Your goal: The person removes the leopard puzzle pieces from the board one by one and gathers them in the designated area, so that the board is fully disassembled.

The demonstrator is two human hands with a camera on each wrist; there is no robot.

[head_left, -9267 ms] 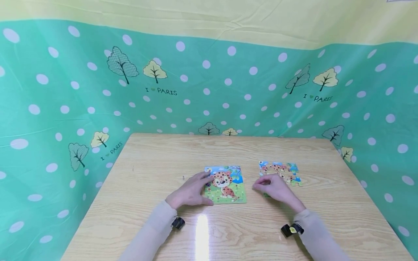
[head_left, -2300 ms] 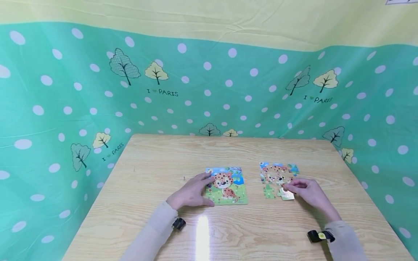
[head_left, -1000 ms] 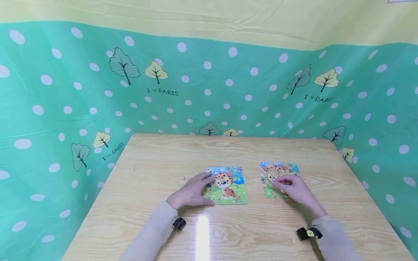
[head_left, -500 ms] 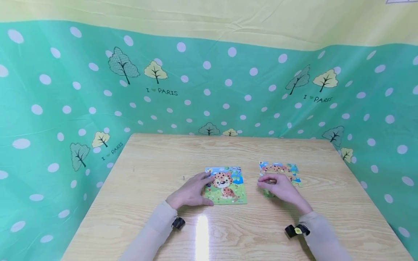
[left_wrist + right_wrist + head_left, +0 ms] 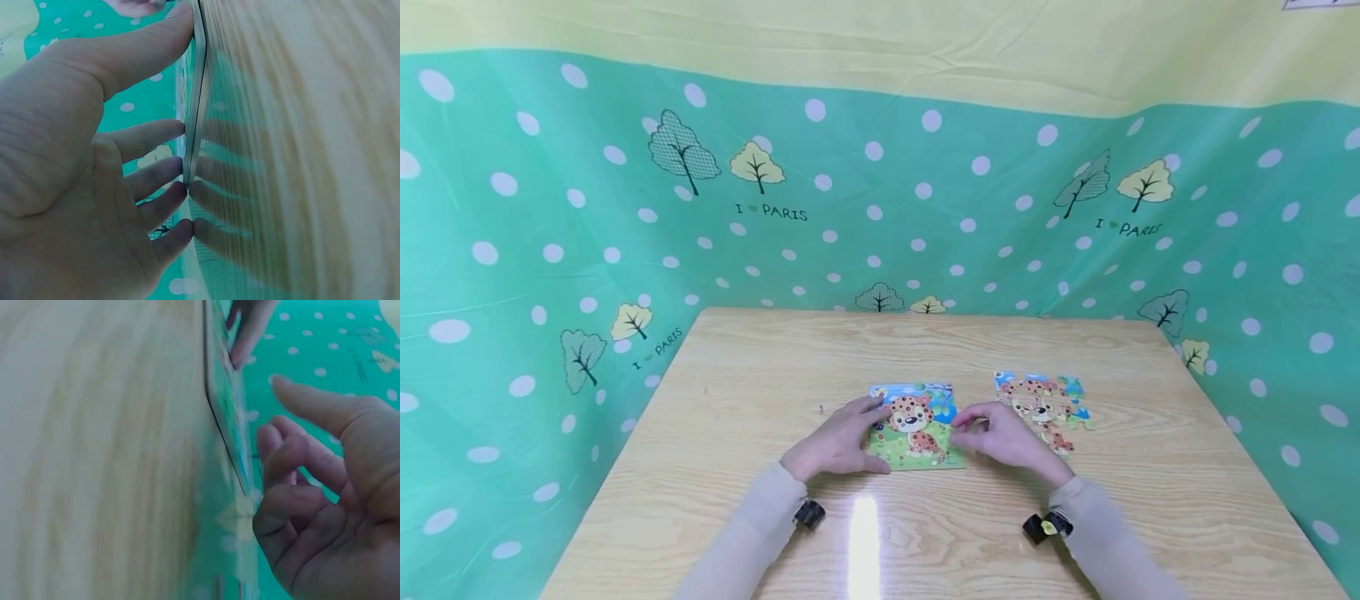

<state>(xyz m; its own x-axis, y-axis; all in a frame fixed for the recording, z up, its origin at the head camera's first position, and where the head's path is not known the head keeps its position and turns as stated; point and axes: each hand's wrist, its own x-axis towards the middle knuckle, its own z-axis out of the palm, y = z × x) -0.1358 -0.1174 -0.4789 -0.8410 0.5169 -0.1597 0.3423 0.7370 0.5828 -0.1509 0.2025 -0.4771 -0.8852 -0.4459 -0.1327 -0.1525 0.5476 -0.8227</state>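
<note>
A square leopard picture puzzle board point(image 5: 917, 454) lies flat at mid-table. My left hand point(image 5: 842, 437) rests along its left side, fingers on the upper left and thumb at the near edge. In the left wrist view the left thumb point(image 5: 150, 53) and fingers touch the board's thin edge. My right hand point(image 5: 996, 437) is at the board's right edge, its fingertips overlapping the board there. In the right wrist view the right thumb point(image 5: 312, 403) stands apart from the bent fingers, with nothing visible between them. Puzzle pieces point(image 5: 1033, 387), partly joined into the same leopard picture, lie to the right.
The right hand and wrist hide the lower left of the joined pieces. A tiny dark speck point(image 5: 822, 409) lies left of the board. The wooden table point(image 5: 775, 350) ends at a green dotted curtain point(image 5: 820, 208) behind and at both sides.
My right hand has moved left from the joined pieces to the board's right edge. A leopard-body piece shows low among the joined pieces. My left hand has stayed put on the board.
</note>
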